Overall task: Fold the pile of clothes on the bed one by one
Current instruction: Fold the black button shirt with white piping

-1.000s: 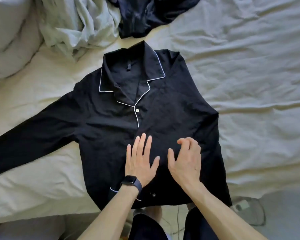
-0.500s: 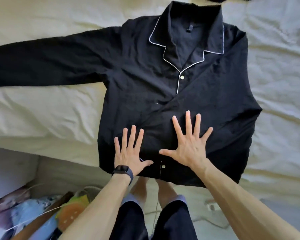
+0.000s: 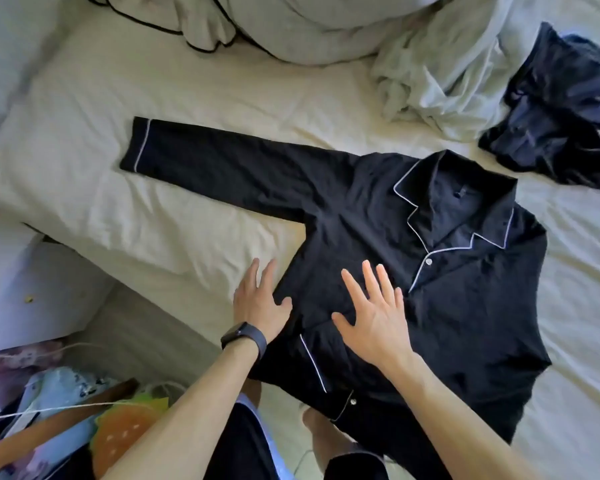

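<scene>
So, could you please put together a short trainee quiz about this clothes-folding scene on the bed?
1. True or false: the right hand pinches the black shirt by its collar.
2. Which wrist wears the dark watch? A left; B right; C neither.
3. Fill in: one sleeve lies stretched out flat on the ____.
Key: 1 false, it lies flat and open on the shirt front; 2 A; 3 bed.

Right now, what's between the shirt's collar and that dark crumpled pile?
Only bare bed sheet, in the head view, lies between the collar and the dark pile.
</scene>
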The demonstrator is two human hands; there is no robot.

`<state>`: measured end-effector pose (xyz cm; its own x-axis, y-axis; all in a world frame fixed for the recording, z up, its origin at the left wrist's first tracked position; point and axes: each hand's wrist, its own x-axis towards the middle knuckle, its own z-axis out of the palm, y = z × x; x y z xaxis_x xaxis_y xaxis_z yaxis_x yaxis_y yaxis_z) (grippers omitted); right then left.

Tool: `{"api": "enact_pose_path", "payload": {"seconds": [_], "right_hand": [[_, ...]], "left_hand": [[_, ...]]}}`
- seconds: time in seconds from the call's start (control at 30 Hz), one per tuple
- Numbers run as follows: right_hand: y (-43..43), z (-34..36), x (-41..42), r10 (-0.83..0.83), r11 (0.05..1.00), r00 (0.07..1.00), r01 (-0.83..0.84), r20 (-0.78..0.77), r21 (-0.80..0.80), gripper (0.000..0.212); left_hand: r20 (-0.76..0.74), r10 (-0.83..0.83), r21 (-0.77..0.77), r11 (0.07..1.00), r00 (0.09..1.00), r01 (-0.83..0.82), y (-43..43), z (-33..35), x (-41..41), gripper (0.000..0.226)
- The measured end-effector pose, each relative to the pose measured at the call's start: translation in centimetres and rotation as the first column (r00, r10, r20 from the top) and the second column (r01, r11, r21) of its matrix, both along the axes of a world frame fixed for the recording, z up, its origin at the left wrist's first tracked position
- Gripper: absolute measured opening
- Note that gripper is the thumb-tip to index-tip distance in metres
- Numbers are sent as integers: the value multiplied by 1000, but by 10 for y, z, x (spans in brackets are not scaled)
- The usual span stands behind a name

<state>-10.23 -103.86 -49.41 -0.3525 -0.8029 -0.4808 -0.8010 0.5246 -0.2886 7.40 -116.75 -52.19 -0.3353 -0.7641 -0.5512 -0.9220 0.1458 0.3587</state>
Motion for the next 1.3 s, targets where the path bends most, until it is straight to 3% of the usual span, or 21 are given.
{"api": "enact_pose_path", "payload": {"seconds": [0.23,0.37,0.47,0.6,0.77,0.87,0.97,1.03,1.17,1.23,1.3], "right_hand": [[-187,14,5,199,970,980,-198,-8,-142,61],[-300,-3,21,276,959,961,-275,4,-71,62],[-384,-19,44,317,948,947,-318,59,13,66],[-470,-40,77,251,966,954,-257,166,15,74],[-535,-57,109,182,983,955,-168,234,-81,74],[-565,-65,121,143,990,923,-126,358,-70,72],[-580,-70,129,58,996,884,-82,464,32,39],[-571,-63,124,-13,999,861,29,509,-23,13],[-502,-7,79,-176,941,786,312,593,-134,22],[-444,24,43,-248,892,768,419,590,-170,21],[-368,50,6,-335,826,689,543,643,-151,19]], "left_hand": [[-82,448,72,894,890,-443,-178,-6,49,82],[-140,743,249,666,654,-704,-271,-30,85,77],[-125,860,320,507,495,-800,-328,-43,108,39],[-190,909,361,415,370,-835,-371,-61,126,25],[-202,879,290,474,431,-831,-380,-62,126,10],[-194,853,264,520,484,-812,-377,-58,122,10],[-204,855,248,516,476,-820,-382,-49,121,10],[-254,808,147,575,531,-805,-376,-39,118,6],[-487,532,-37,780,693,-625,-334,1,96,11],[-529,334,-118,882,780,-457,-303,23,76,3],[-549,130,-208,936,826,-285,-261,39,47,7]]}}
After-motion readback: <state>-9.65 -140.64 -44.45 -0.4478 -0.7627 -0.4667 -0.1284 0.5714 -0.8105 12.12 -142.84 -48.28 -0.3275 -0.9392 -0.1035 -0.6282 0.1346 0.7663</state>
